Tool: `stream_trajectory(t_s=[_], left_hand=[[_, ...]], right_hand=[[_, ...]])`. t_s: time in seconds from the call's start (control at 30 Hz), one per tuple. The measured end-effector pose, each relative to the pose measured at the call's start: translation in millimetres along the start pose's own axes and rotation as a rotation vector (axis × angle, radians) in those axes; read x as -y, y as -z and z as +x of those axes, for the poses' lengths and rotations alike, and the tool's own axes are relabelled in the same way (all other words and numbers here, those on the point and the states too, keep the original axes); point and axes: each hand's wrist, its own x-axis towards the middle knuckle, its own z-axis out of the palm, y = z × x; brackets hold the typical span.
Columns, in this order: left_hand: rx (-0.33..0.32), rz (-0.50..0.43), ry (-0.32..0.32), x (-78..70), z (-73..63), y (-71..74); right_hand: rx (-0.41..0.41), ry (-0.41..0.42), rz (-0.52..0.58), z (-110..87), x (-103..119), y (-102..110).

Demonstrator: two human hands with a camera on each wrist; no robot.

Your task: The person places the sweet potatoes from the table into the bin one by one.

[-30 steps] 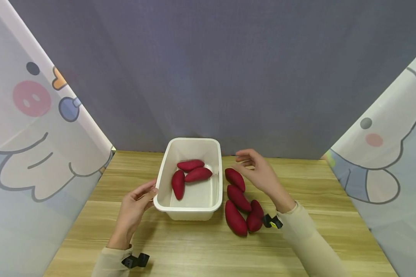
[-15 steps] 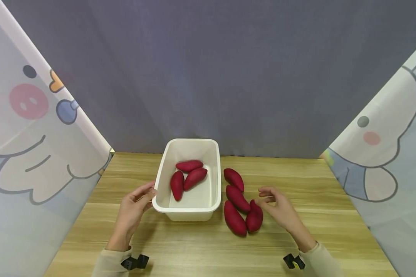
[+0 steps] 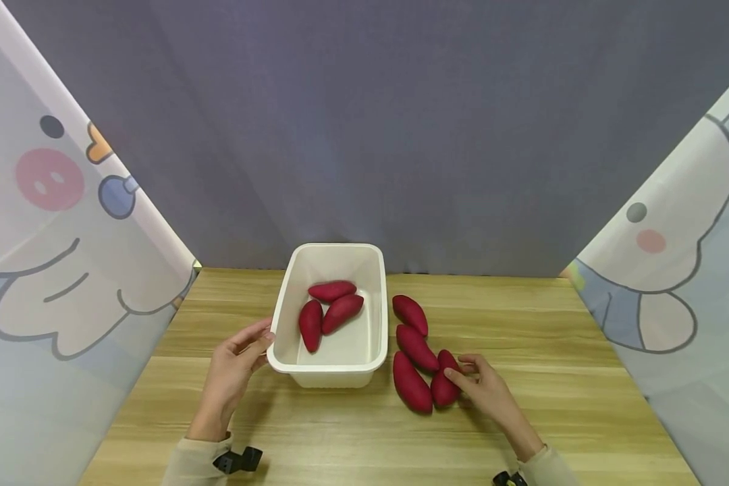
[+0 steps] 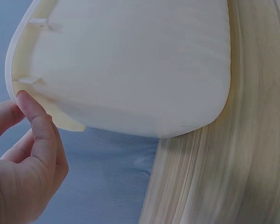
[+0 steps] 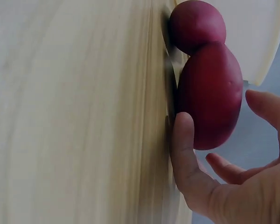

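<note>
A cream plastic bin (image 3: pixel 331 368) stands left of the middle, with three dark red sweet potatoes (image 3: pixel 343 313) lying inside. My left hand (image 3: pixel 233 364) pinches the bin's left rim between thumb and fingers, as the left wrist view also shows. To the right of the bin, my right hand (image 3: pixel 489 391) reaches round the rightmost sweet potato (image 3: pixel 443 390) on the table. In the right wrist view one fingertip meets that sweet potato (image 5: pixel 210 93) on its table side, while the thumb sits just off its upper surface.
Several sweet potatoes lie in a cluster on the wooden table (image 3: pixel 316 445), including a near one (image 3: pixel 412 383), a middle one (image 3: pixel 416 347) and a far one (image 3: pixel 410 314). A grey curtain (image 3: pixel 364 135) rises behind, with printed panels (image 3: pixel 674 297) at both sides.
My right hand has moved back from beside the far sweet potato to the rightmost one. Inside the bin, one sweet potato has turned and settled. The left hand keeps its hold.
</note>
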Motion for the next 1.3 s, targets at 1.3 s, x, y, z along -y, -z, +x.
stream_trajectory(t_s=[1.3], left_hand=[[-0.003, -0.011, 0.024, -2.1, -0.8, -1.2]], right_hand=[[0.029, 0.011, 0.32, 21.4, 27, 18]])
